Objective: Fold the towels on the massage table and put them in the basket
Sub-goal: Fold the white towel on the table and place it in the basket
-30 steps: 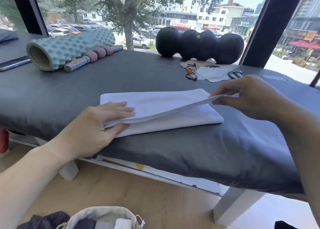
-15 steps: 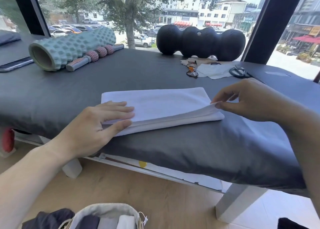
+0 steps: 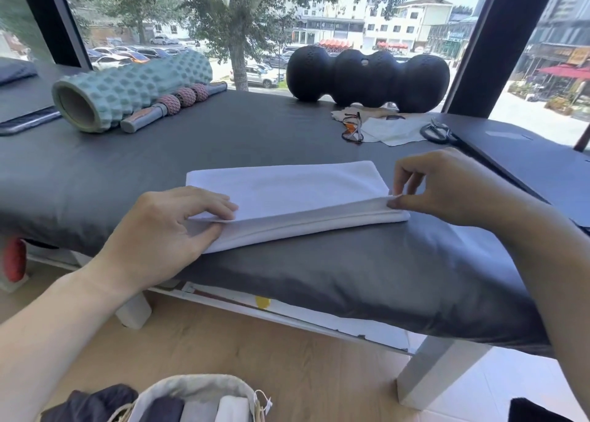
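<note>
I am seeing the white towel point(image 3: 287, 195) lying folded on the grey massage bench point(image 3: 223, 140), near its front edge. My left hand point(image 3: 159, 233) is pinching the towel's left end, fingers point(image 3: 220, 206) curled on top, thumb beneath the top layer. My right hand point(image 3: 447, 185) is pinching the right corner. The basket point(image 3: 198, 389) is sitting on the floor below, holding folded cloths.

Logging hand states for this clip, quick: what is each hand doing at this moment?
Left hand: pinches the near-left corner of the white towel.
Right hand: pinches the towel's near-right corner between thumb and fingertips.
</note>
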Tool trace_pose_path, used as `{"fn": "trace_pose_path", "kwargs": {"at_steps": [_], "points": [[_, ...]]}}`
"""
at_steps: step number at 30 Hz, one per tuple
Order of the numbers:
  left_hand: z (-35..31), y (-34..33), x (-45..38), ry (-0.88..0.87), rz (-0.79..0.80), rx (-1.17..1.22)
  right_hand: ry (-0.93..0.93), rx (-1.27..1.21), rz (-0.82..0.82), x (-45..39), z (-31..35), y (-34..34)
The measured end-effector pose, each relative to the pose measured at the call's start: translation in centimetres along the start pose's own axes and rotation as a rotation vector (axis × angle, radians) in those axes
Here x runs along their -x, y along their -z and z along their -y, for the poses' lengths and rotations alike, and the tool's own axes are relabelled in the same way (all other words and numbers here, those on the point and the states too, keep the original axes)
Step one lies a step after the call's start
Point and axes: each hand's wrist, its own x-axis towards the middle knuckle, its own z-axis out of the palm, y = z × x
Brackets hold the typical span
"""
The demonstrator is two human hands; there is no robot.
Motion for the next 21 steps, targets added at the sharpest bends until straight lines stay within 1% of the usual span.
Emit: {"fn": "trace_pose_path", "kwargs": {"at_steps": [3, 4, 5, 6, 7, 9, 10, 12, 15, 18, 21], "points": [[-0.5, 0.2, -0.6, -0.017, -0.169, -0.051, 0.11, -0.077, -0.368, -0.1, 0.2, 0.0], [-0.8, 0.2, -0.8, -0.036, -0.215, -0.074, 0.158, -0.109, -0.451, -0.1, 0.4, 0.1], [-1.0, 0.3, -0.9, -0.055, -0.234, -0.109, 0.203, -0.133, -0.475, -0.1, 0.5, 0.0], [-1.1, 0.2, -0.9, -0.073, -0.219, -0.165, 0.229, -0.136, -0.439, -0.1, 0.6, -0.1], [-1.2, 0.0, -0.8, -0.082, -0.165, -0.22, 0.225, -0.123, -0.347, -0.2, 0.6, -0.4], [-0.9, -0.3, -0.5, -0.068, -0.023, -0.245, 0.134, -0.052, -0.101, -0.2, 0.1, -0.9], [-0.6, -0.3, -0.3, -0.047, 0.025, -0.217, 0.089, -0.016, -0.019, -0.2, -0.2, -1.1], [-0.2, 0.2, -0.2, -0.014, 0.057, -0.154, 0.06, -0.024, 0.024, -0.1, -0.8, -1.0], [0.1, 1.0, -0.1, 0.047, 0.096, -0.054, 0.094, -0.067, 0.034, 0.4, -0.8, -0.2], [0.3, 1.3, 0.1, 0.051, 0.118, -0.053, 0.096, -0.088, 0.112, 1.0, -0.5, 0.6], [0.5, 1.7, 0.2, 0.054, 0.133, -0.059, 0.082, -0.021, 0.148, 1.3, -0.5, 0.8]]}}
